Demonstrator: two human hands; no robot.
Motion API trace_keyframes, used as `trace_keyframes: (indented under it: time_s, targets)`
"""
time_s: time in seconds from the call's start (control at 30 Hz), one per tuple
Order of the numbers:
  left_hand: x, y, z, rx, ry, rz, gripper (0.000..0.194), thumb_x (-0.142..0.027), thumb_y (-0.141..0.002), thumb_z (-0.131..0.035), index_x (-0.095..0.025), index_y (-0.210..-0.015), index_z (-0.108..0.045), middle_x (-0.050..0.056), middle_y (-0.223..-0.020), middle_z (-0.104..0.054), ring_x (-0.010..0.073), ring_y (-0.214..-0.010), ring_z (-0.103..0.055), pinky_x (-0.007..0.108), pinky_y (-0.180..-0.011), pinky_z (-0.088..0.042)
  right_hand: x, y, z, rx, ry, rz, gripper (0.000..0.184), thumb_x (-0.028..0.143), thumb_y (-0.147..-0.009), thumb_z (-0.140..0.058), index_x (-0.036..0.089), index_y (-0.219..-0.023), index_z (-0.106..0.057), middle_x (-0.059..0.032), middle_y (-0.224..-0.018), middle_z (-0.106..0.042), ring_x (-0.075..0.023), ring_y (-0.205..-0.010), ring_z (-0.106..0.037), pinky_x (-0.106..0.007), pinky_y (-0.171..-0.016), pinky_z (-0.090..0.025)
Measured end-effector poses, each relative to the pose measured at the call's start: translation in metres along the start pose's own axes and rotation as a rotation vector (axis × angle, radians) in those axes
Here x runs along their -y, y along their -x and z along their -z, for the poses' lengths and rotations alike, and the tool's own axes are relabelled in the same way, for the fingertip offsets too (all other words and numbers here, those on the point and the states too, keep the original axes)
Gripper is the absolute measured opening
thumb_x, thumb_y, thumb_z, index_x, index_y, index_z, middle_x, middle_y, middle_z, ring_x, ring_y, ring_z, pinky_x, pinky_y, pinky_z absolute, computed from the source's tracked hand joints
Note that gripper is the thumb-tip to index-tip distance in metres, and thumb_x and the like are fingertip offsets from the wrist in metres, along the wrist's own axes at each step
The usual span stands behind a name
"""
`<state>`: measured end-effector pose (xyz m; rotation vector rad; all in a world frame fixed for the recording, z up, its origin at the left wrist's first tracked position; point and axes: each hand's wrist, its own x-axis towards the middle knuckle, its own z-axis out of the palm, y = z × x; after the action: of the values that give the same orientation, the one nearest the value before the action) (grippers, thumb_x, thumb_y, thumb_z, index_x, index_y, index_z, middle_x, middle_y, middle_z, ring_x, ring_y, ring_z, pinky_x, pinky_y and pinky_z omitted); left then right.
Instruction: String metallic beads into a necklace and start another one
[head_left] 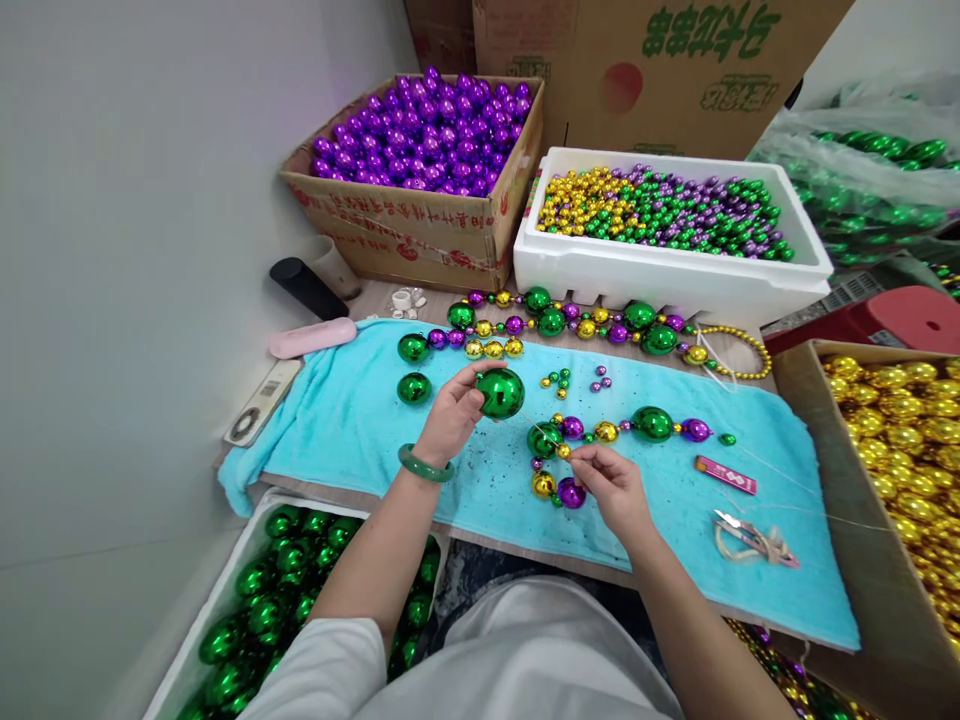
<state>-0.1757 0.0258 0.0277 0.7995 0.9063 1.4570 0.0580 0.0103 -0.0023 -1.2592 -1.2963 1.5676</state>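
My left hand [448, 412], with a green bangle on the wrist, grips a large shiny green ball [501, 393] above a turquoise towel [360, 420]. My right hand [611, 480] pinches a thin clear thread beside a small gold bead [563, 451]. The thread carries a half-strung strand [600, 435] of green, purple and gold balls that lies on the towel between my hands and to the right. A finished strand [570, 322] lies along the towel's far edge.
A cardboard box of purple balls [427, 130] and a white foam box of small mixed beads [660, 210] stand behind. A box of gold balls [900, 440] is right, a tray of green balls [262, 590] near left. Scissors [750, 540], a pink lighter [725, 475] lie on the towel.
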Motion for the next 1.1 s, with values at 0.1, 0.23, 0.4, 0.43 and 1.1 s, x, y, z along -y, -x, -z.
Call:
trace_keyframes:
  time_s: [0.1, 0.23, 0.4, 0.43, 1.1]
  targets:
    - [-0.001, 0.001, 0.001, -0.004, -0.042, -0.02, 0.071, -0.06, -0.054, -0.083, -0.016, -0.109, -0.071, 0.012, -0.101, -0.071, 0.0254, -0.095, -0.066, 0.029, -0.075, -0.054, -0.002, -0.001, 0.001, -0.008, 0.009, 0.007, 0.02, 0.038, -0.07, -0.068, 0.019, -0.069, -0.065, 0.0021, -0.051, -0.051, -0.0119, -0.049, -0.045, -0.026, -0.048, -0.036]
    - [-0.001, 0.002, 0.003, 0.009, -0.089, -0.028, 0.072, -0.06, -0.052, -0.083, -0.018, -0.11, -0.071, 0.013, -0.11, -0.07, 0.0282, -0.106, -0.063, 0.033, -0.085, -0.052, -0.003, -0.002, 0.004, -0.032, -0.007, -0.005, 0.02, 0.038, -0.068, -0.07, 0.018, -0.069, -0.067, 0.0017, -0.051, -0.052, -0.0113, -0.049, -0.044, -0.025, -0.047, -0.035]
    - [-0.003, 0.002, -0.001, 0.014, -0.038, -0.019, 0.072, -0.06, -0.052, -0.083, -0.018, -0.109, -0.071, 0.013, -0.104, -0.071, 0.0267, -0.099, -0.066, 0.032, -0.081, -0.052, 0.0, -0.003, 0.005, -0.007, -0.053, -0.01, 0.019, 0.037, -0.068, -0.072, 0.019, -0.069, -0.066, 0.0022, -0.051, -0.051, -0.0108, -0.048, -0.043, -0.024, -0.046, -0.034]
    - [-0.003, 0.002, -0.002, 0.029, -0.023, -0.011, 0.072, -0.06, -0.053, -0.082, -0.018, -0.11, -0.071, 0.012, -0.103, -0.072, 0.026, -0.097, -0.067, 0.031, -0.08, -0.053, 0.0, -0.003, 0.005, 0.005, -0.059, -0.013, 0.02, 0.038, -0.068, -0.072, 0.019, -0.07, -0.066, 0.0022, -0.05, -0.051, -0.0107, -0.048, -0.043, -0.024, -0.046, -0.033]
    - [-0.009, 0.011, -0.007, 0.155, -0.017, -0.022, 0.073, -0.05, -0.057, -0.086, -0.02, -0.121, -0.067, 0.015, -0.118, -0.068, 0.0306, -0.114, -0.062, 0.033, -0.088, -0.053, -0.005, -0.004, 0.007, 0.047, -0.008, -0.008, 0.026, 0.044, -0.069, -0.072, 0.019, -0.07, -0.065, 0.0015, -0.051, -0.053, -0.0121, -0.048, -0.046, -0.026, -0.047, -0.036]
